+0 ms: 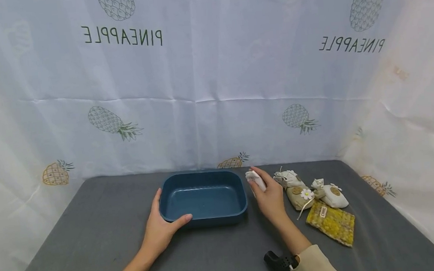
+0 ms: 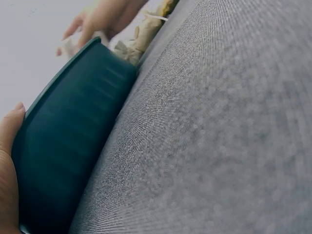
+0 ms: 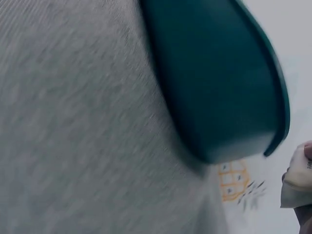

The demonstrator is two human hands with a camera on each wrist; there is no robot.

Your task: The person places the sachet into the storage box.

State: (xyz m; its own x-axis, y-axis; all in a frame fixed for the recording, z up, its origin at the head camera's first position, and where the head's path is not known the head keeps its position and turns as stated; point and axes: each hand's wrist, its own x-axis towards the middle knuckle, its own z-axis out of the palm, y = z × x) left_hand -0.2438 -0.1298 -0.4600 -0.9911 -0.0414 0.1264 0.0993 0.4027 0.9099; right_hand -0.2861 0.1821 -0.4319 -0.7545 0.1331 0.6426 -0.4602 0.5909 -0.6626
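Note:
A dark blue rectangular basin (image 1: 205,222) rests on the grey table. My left hand (image 1: 160,226) grips its left near corner, thumb along the front rim and fingers against the left side. To the right of the basin, my right hand (image 1: 269,195) holds a small white pouch (image 1: 256,180) between thumb and fingers, beside the rim and apart from it. That white pouch (image 3: 296,183) shows some dark print in the right wrist view. In the head view the inside of the basin has nothing in it. The left wrist view shows the basin's outer wall (image 2: 68,131).
Right of my right hand lie small cloth sachets: a beige one with a white flower (image 1: 300,197), a white one (image 1: 335,196) and another pale one (image 1: 288,178). A flat yellow patterned packet (image 1: 331,221) lies nearer. Pineapple-print curtains (image 1: 211,67) stand behind and at the sides.

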